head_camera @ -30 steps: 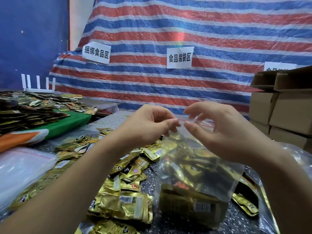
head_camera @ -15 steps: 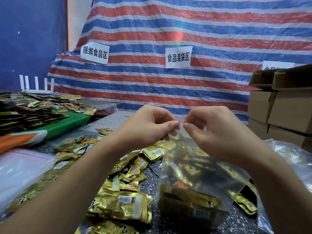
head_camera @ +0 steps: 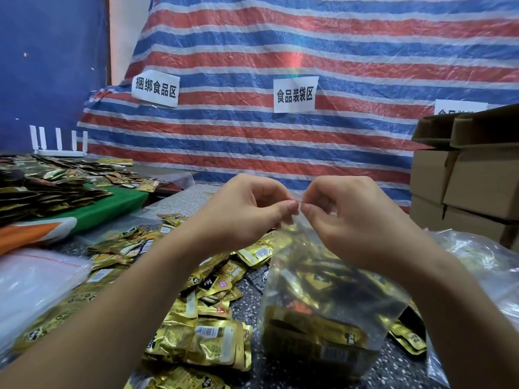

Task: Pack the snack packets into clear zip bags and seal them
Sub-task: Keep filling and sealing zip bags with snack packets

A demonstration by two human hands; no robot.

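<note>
A clear zip bag (head_camera: 323, 299) filled with gold snack packets stands upright on the speckled table (head_camera: 252, 372), its bottom resting on the surface. My left hand (head_camera: 247, 214) and my right hand (head_camera: 354, 217) both pinch the bag's top strip, thumbs and forefingers almost touching at the middle. Loose gold packets (head_camera: 202, 332) lie heaped on the table to the left of the bag and under my left forearm. The strip itself is mostly hidden by my fingers.
A stack of empty clear bags (head_camera: 33, 279) lies at the left edge. A green board (head_camera: 112, 206) behind it carries dark packets. Cardboard boxes (head_camera: 471, 186) stand at the right, with crumpled clear plastic (head_camera: 483, 256) below them. A striped tarp (head_camera: 280, 51) hangs behind.
My right hand slid left along the bag's top toward my left hand, and its fingers closed into a pinch. The bag's mouth narrowed.
</note>
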